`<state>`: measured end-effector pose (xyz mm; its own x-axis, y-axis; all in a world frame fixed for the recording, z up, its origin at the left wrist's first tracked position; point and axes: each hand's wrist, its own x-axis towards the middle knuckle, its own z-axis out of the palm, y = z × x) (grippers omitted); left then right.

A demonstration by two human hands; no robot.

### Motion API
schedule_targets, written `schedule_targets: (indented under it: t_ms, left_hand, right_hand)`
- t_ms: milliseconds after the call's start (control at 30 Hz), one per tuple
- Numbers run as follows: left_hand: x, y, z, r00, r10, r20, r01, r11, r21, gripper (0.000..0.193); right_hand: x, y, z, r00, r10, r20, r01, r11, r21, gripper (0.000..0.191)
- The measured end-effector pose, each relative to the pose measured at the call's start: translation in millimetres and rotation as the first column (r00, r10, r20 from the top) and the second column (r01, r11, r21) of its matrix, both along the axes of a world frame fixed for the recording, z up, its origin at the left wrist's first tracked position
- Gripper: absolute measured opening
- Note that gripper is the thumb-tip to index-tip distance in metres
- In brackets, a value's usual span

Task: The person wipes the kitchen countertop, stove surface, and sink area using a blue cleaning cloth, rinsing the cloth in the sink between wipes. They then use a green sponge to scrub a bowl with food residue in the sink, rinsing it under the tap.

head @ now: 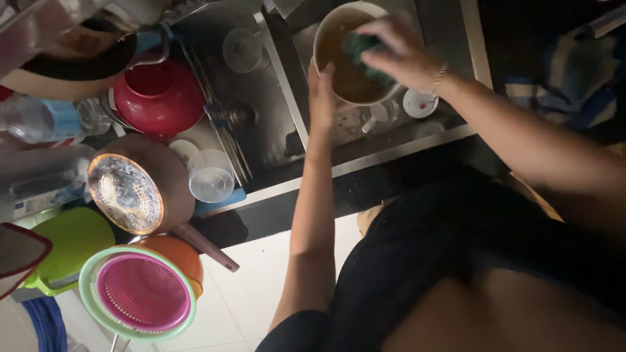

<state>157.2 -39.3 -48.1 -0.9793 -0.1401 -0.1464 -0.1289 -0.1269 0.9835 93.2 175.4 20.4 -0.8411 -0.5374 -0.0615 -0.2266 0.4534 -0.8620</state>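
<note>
A large white bowl (326, 29) with brownish inside is held over the steel sink (469, 39). My left hand (321, 98) grips its near rim from outside. My right hand (398, 49) reaches in from the right and presses a dark green scrubbing sponge (360, 49) against the bowl's inside. A thin bracelet sits on my right wrist.
On the draining board to the left stand a red pot (160, 98), a clear glass (241, 49), a clear plastic cup (210, 179), an upturned copper-coloured pan (130, 192), a plastic bottle (39, 118), a green jug (68, 244) and a pink-and-green colander (140, 293). Small white dishes (418, 104) lie in the sink.
</note>
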Motion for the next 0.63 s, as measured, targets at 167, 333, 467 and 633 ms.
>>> schedule_targets:
  t_ms: [167,333,467,633]
  left_hand:
    - [7,13,66,0.971,0.056,0.232,-0.122,0.952,0.280,0.072]
    - [10,29,81,0.985,0.053,0.162,-0.088,0.972,0.216,0.075]
    - [13,30,71,0.986,0.075,0.147,-0.110,0.962,0.248,0.075]
    - [18,23,43,0.975,0.217,0.044,-0.221,0.962,0.160,0.076]
  right_hand:
    - [8,-29,17,0.880,0.377,-0.289,-0.164,0.812,0.560,0.041]
    - [2,-44,3,0.926,0.297,-0.232,-0.226,0.931,0.287,0.040]
    - [-9,-42,5,0.771,0.215,-0.600,0.093,0.893,0.439,0.037]
    - [8,-46,17,0.937,0.350,-0.004,-0.231,0.625,0.746,0.055]
